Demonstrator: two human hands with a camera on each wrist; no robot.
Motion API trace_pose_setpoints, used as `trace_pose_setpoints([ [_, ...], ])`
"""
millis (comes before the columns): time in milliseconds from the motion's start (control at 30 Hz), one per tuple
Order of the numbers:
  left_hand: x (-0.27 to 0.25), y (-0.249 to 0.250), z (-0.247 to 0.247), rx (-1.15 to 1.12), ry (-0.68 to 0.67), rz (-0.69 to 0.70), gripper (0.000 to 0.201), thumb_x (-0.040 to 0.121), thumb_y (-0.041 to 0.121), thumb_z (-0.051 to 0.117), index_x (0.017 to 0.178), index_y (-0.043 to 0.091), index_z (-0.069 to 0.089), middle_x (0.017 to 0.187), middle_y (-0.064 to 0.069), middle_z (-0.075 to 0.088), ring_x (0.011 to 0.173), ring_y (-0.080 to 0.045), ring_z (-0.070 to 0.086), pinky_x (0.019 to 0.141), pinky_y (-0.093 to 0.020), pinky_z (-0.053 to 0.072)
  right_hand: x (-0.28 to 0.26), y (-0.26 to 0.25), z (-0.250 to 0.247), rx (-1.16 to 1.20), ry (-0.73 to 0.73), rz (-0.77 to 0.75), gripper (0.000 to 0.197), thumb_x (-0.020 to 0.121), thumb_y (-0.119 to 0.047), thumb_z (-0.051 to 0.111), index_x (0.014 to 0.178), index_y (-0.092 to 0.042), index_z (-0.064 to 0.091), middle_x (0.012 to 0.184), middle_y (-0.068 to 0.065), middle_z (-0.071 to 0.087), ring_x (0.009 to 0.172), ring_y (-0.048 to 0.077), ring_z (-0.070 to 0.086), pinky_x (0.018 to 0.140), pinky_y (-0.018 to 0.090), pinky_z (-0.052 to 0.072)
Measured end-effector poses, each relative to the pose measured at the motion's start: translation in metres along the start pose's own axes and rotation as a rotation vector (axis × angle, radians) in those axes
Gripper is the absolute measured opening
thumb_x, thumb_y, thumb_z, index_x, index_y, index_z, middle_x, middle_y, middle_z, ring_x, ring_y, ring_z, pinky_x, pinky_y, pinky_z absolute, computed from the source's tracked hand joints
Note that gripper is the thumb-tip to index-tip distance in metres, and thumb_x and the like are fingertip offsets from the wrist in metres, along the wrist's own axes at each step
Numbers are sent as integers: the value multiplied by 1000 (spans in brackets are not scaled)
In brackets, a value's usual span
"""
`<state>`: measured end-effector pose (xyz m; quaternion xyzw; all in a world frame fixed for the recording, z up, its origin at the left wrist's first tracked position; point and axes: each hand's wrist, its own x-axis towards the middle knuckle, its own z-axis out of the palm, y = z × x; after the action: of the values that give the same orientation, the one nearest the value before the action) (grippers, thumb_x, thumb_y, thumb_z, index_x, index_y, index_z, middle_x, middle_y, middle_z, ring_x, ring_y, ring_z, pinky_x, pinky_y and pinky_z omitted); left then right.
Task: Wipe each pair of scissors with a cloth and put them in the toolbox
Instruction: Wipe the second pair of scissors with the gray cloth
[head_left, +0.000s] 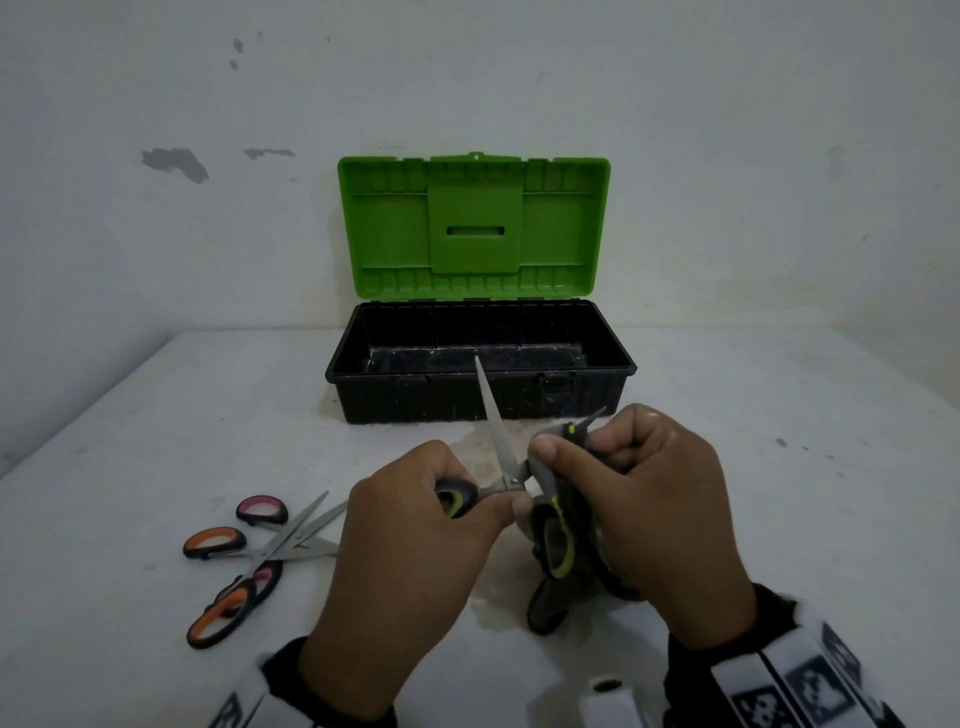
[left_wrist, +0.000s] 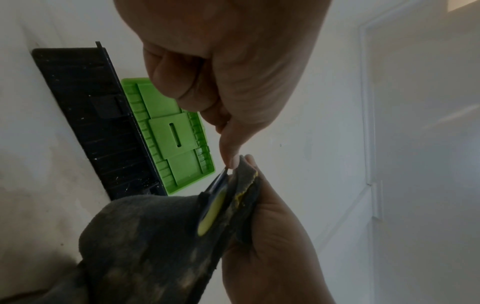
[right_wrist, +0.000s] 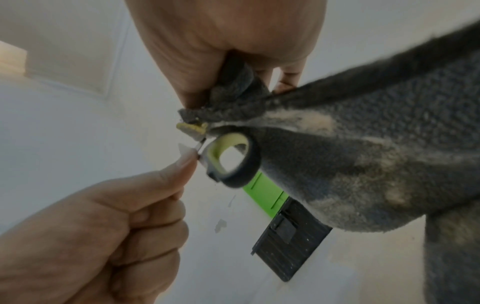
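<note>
Scissors (head_left: 493, 421) with black and yellow-green handles are held above the table, blades spread apart. My left hand (head_left: 426, 519) grips one handle loop, thumb near the pivot. My right hand (head_left: 649, 493) pinches a grey cloth (head_left: 545, 608) folded around the other blade, whose tip sticks out past the fingers. The cloth's end hangs down to the table. In the left wrist view the cloth (left_wrist: 145, 236) covers the second handle (left_wrist: 211, 214). In the right wrist view that handle loop (right_wrist: 244, 170) shows beside the cloth (right_wrist: 363, 154). The black toolbox (head_left: 480, 400) stands behind, green lid (head_left: 472, 228) up.
Two more pairs lie crossed on the table at the left: orange-handled scissors (head_left: 215, 543) and pink-handled scissors (head_left: 262, 509). The toolbox looks empty inside and its lid leans near the back wall. Bare white table lies to the right of my hands.
</note>
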<state>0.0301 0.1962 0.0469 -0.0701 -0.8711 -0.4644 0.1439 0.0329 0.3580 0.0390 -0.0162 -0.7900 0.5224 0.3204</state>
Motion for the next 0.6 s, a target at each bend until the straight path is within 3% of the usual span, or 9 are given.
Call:
trace_pose_setpoints([
  [100, 0, -2, 0, -31, -3, -12, 40, 62, 51, 81, 62, 22, 54, 53, 4, 50, 56, 2, 48, 54, -10, 41, 9, 3, -8, -8, 77, 13, 35, 68, -36, 85, 65, -18, 55, 47, -10, 58, 43, 2, 54, 45, 10, 42],
  [233, 3, -7, -5, -53, -81, -45, 41, 63, 52, 80, 65, 18, 57, 56, 0, 53, 56, 1, 49, 53, -11, 42, 21, 13, -19, -14, 160, 45, 36, 70, -37, 85, 64, -18, 54, 52, 2, 65, 53, 19, 67, 50, 31, 52],
  [367, 9, -15, -12, -169, -234, -138, 25, 80, 42, 71, 73, 20, 62, 55, 6, 54, 47, -1, 45, 47, -18, 41, 29, 21, -33, 73, 214, 77, 34, 75, -32, 82, 66, -18, 52, 45, -7, 58, 39, 2, 53, 44, 11, 41],
  [467, 16, -19, -18, -406, -365, -327, 16, 97, 22, 51, 90, 11, 62, 60, -2, 56, 47, -7, 43, 49, -26, 37, 28, 25, -40, 87, 209, 92, 34, 75, -34, 80, 68, -17, 52, 54, 4, 63, 40, 5, 54, 44, 11, 41],
  [533, 18, -22, -23, -449, -367, -337, 18, 100, 16, 46, 96, 7, 60, 62, -4, 59, 48, -9, 44, 48, -24, 38, 28, 27, -44, 119, 204, 123, 33, 75, -34, 80, 69, -17, 52, 60, 15, 65, 39, 6, 52, 42, 12, 40],
  [600, 19, -24, -27, -471, -335, -296, 19, 100, 17, 47, 94, 6, 62, 62, -3, 63, 50, -10, 46, 50, -24, 40, 28, 29, -49, 157, 199, 152, 33, 74, -34, 80, 70, -17, 51, 62, 16, 65, 35, 2, 47, 40, 11, 37],
])
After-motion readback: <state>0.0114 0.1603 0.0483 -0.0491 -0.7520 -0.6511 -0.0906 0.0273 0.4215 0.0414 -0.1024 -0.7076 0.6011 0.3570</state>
